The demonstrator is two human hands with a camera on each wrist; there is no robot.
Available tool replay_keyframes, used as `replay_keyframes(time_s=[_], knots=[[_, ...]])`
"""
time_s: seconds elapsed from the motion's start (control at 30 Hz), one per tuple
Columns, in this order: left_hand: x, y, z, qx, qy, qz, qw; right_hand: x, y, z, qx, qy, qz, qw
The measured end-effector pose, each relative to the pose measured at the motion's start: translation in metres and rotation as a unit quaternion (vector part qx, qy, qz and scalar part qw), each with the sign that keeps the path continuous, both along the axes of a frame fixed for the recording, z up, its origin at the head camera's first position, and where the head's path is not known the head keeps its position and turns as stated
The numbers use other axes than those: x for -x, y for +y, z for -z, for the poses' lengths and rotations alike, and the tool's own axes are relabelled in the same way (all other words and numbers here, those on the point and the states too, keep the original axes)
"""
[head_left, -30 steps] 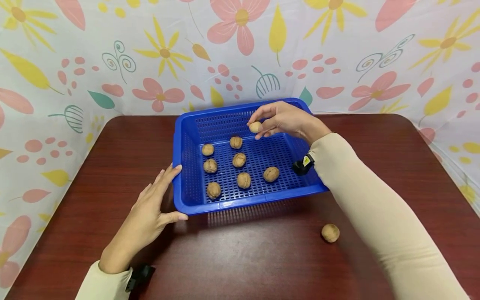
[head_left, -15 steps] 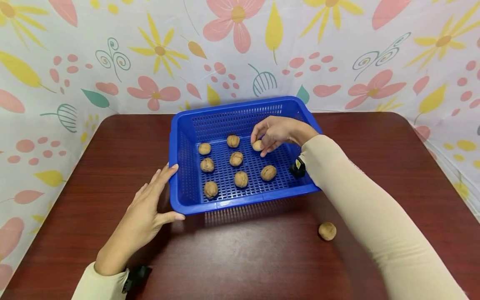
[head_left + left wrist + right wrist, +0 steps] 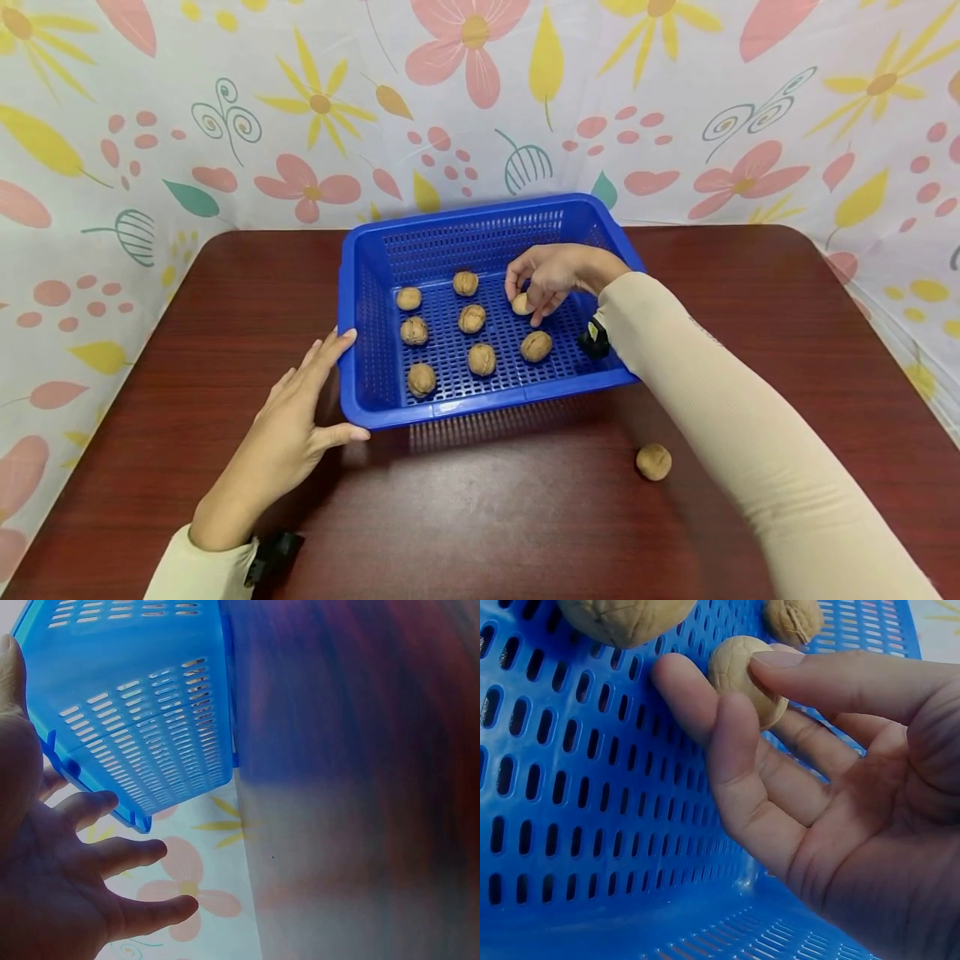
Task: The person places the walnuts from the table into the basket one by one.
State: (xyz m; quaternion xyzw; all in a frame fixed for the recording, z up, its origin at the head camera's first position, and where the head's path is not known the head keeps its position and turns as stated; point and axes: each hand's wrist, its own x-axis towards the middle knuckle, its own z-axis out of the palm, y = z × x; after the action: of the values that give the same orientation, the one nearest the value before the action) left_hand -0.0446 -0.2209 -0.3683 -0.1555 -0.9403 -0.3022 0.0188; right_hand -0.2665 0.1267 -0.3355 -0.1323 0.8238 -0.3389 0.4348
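Note:
My right hand [image 3: 558,279] is down inside the blue plastic basket [image 3: 480,408], pinching a walnut [image 3: 739,675] between thumb and fingers close over the perforated floor. In the right wrist view the thumb lies on one side of the shell and curled fingers on the other. Just in front of that hand lies another walnut [image 3: 536,346]. Several more walnuts, such as this one [image 3: 472,318], rest in loose rows across the basket's left and middle. My left hand [image 3: 288,433] rests against the basket's left rim near its front corner, fingers extended, as the left wrist view [image 3: 75,877] also shows.
One loose walnut [image 3: 654,462] lies on the dark red-brown table [image 3: 480,517], in front of the basket and beside the right sleeve [image 3: 720,400]. A flower-printed cloth [image 3: 300,108] hangs behind the table's back edge.
My right hand has lowered the walnut from rim height down to the basket floor, shifting slightly toward the front. The left hand has stayed at the rim. The head view has shifted a little.

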Motion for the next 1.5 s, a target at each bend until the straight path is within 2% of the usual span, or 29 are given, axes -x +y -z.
replay_keyframes(time_s=[0.33, 0.6, 0.8, 0.97, 1.13, 1.27, 1.4, 1.5], knots=[[-0.002, -0.002, -0.002, -0.004, -0.002, -0.004, 1.0000, -0.001, -0.004, -0.001, -0.005, 0.013, -0.011, 0.9998], [-0.002, -0.002, -0.002, -0.006, 0.009, -0.003, 0.9999, -0.001, -0.004, -0.003, -0.012, 0.019, -0.014, 0.9997], [-0.001, -0.001, 0.000, -0.010, 0.001, -0.003, 0.9999, -0.003, 0.003, -0.015, -0.036, 0.057, -0.020, 0.9976], [-0.001, 0.001, 0.001, -0.009, -0.005, -0.003, 0.9999, -0.013, 0.015, -0.038, -0.020, 0.099, 0.002, 0.9949], [0.000, 0.002, 0.001, -0.009, -0.001, -0.002, 1.0000, -0.037, 0.040, -0.070, 0.022, 0.174, 0.034, 0.9840], [0.000, 0.002, 0.001, -0.009, 0.000, -0.003, 1.0000, -0.071, 0.072, -0.085, 0.036, 0.240, 0.064, 0.9680], [0.000, 0.002, 0.000, -0.009, -0.002, -0.004, 1.0000, -0.115, 0.114, -0.082, 0.053, 0.288, 0.104, 0.9504], [-0.001, 0.001, -0.001, -0.010, -0.004, -0.007, 0.9999, -0.144, 0.148, -0.066, 0.116, 0.305, 0.121, 0.9375]])
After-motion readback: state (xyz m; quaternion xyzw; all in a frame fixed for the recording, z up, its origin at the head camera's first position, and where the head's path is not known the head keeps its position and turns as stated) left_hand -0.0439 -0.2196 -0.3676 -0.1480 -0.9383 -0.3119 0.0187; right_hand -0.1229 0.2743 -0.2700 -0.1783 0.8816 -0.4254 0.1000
